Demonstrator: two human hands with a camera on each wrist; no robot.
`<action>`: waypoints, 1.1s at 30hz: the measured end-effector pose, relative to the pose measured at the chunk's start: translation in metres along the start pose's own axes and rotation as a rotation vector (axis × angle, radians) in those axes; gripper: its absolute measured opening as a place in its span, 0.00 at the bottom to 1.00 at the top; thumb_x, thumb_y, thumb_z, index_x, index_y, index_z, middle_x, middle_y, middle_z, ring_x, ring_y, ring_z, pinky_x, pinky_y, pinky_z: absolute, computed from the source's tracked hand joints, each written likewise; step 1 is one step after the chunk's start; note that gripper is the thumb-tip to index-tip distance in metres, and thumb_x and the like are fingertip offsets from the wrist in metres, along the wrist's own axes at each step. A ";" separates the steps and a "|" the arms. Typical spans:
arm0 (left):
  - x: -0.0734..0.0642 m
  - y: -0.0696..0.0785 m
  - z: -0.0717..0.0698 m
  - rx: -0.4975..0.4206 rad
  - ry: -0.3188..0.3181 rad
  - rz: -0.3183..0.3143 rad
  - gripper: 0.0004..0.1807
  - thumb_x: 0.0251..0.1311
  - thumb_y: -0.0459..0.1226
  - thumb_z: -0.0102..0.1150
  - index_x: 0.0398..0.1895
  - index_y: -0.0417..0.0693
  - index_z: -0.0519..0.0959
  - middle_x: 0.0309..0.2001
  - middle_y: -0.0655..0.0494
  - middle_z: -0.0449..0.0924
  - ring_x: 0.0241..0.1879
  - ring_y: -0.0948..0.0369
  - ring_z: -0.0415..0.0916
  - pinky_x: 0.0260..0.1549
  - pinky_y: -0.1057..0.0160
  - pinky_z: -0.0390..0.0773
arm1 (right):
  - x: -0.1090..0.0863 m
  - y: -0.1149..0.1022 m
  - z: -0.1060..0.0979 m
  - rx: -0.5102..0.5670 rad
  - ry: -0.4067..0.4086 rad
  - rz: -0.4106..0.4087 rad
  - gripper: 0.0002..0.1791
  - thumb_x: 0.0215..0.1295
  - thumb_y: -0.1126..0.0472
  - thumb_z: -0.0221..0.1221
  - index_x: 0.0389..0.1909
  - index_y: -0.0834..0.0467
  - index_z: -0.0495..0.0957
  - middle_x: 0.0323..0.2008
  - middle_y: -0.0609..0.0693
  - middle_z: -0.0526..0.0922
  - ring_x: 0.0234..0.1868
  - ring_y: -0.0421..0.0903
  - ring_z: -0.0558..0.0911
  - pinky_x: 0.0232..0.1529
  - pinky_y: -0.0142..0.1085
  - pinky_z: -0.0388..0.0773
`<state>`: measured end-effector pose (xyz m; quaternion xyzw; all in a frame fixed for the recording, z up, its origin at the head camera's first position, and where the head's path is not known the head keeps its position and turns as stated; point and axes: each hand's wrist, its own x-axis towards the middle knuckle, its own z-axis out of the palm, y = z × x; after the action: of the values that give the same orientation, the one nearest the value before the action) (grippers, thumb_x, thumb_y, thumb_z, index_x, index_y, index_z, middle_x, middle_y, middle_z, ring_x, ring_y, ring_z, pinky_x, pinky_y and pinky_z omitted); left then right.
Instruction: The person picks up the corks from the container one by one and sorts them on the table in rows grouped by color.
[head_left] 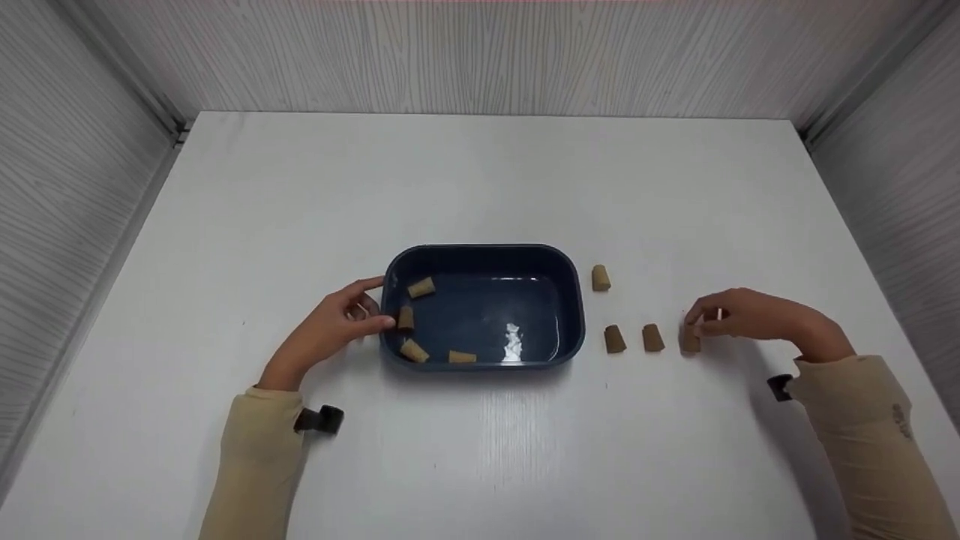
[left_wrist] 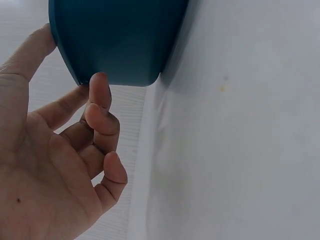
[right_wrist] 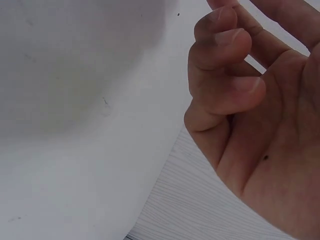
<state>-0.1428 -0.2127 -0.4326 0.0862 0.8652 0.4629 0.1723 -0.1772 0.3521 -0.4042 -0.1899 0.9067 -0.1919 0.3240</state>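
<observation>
A dark blue rectangular tray sits mid-table. My left hand holds its left end, thumb on the rim and index finger at the side; in the left wrist view, the left hand's other fingers are curled beneath the index finger. Several tapered cork stoppers lie inside, near the tray's left and front walls. Right of the tray, my right hand pinches a brown cork stopper at the tabletop. The right wrist view shows the right hand's curled fingers, with the cork out of sight.
Two dark cork stoppers, a nearer one and another, stand between the tray and my right hand. A lighter cork stopper is by the tray's upper right. Grained panels border the white table.
</observation>
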 end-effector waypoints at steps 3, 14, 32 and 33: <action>-0.001 0.000 0.000 0.002 0.000 0.002 0.37 0.60 0.49 0.63 0.72 0.54 0.62 0.42 0.51 0.74 0.34 0.59 0.69 0.31 0.65 0.68 | 0.002 0.002 0.003 0.011 0.025 -0.002 0.10 0.70 0.57 0.55 0.47 0.52 0.80 0.41 0.49 0.80 0.39 0.43 0.74 0.38 0.37 0.71; 0.002 -0.002 0.000 0.004 0.002 0.002 0.37 0.60 0.50 0.63 0.72 0.53 0.63 0.43 0.50 0.73 0.35 0.58 0.69 0.30 0.65 0.69 | -0.003 0.005 0.010 0.009 0.096 -0.027 0.10 0.70 0.55 0.56 0.48 0.51 0.79 0.36 0.47 0.79 0.36 0.41 0.74 0.36 0.33 0.70; 0.001 0.000 -0.002 -0.001 0.000 -0.007 0.38 0.60 0.50 0.63 0.72 0.53 0.62 0.43 0.50 0.73 0.35 0.58 0.69 0.31 0.65 0.68 | -0.006 0.003 0.016 -0.006 0.095 -0.001 0.19 0.62 0.55 0.63 0.53 0.54 0.74 0.38 0.50 0.77 0.37 0.44 0.75 0.37 0.35 0.71; 0.002 0.000 -0.002 -0.001 0.000 -0.005 0.38 0.60 0.50 0.63 0.72 0.53 0.62 0.43 0.50 0.73 0.35 0.58 0.68 0.31 0.65 0.68 | -0.005 0.004 0.016 -0.005 0.092 0.001 0.20 0.62 0.55 0.63 0.53 0.54 0.74 0.38 0.50 0.77 0.37 0.44 0.74 0.36 0.35 0.71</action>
<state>-0.1451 -0.2140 -0.4316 0.0838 0.8651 0.4631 0.1733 -0.1634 0.3541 -0.4147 -0.1815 0.9213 -0.1980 0.2813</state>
